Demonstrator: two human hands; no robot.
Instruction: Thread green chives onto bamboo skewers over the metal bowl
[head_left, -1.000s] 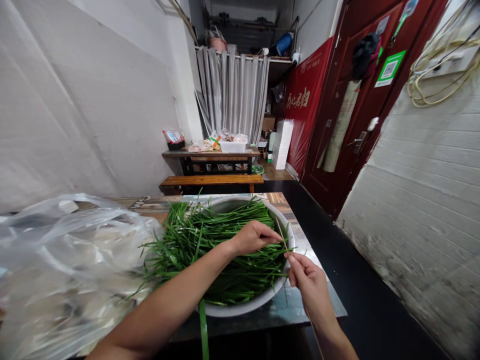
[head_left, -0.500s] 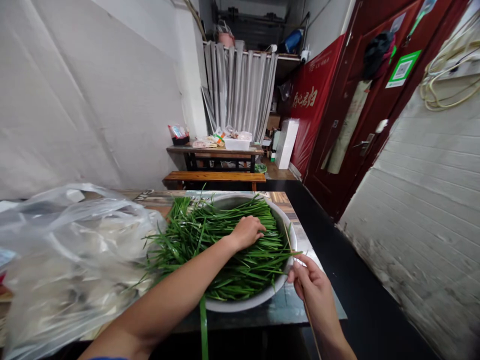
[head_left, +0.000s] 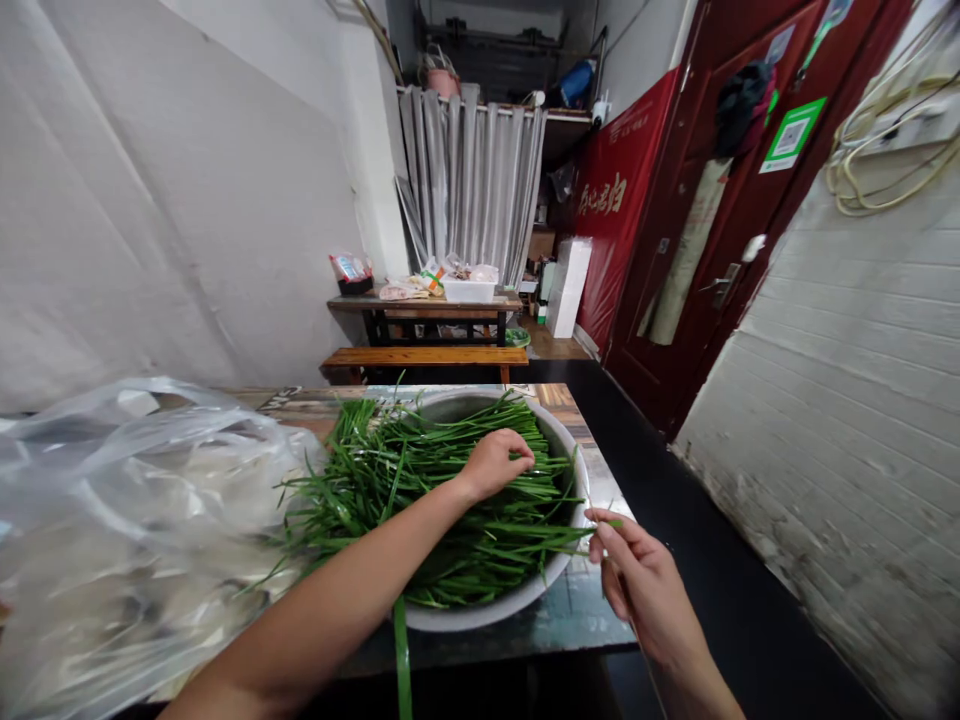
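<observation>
A large round metal basin (head_left: 559, 570) is heaped with long green chives (head_left: 450, 500), and many of their leaves hang over its left side. My left hand (head_left: 499, 463) is over the heap, thumb and fingers drawn together in a pinch; what lies between the fingertips, if anything, I cannot make out. Right of the rim, my right hand (head_left: 649, 575) is closed around a thin skewer (head_left: 649, 675) that slants down past the wrist. Chive ends touch the thumb and forefinger of that hand.
A clear plastic bag (head_left: 157, 530) with pale contents takes up the table's left side. Beyond the table (head_left: 585, 615) stand a wooden bench (head_left: 427, 357) and a second table holding a white tub (head_left: 470, 290). A red door (head_left: 697, 230) is at the right.
My right hand has moved slightly right and down with the skewer, whose tip now shows less. My left hand's fingers have drawn closer together and lifted a little.
</observation>
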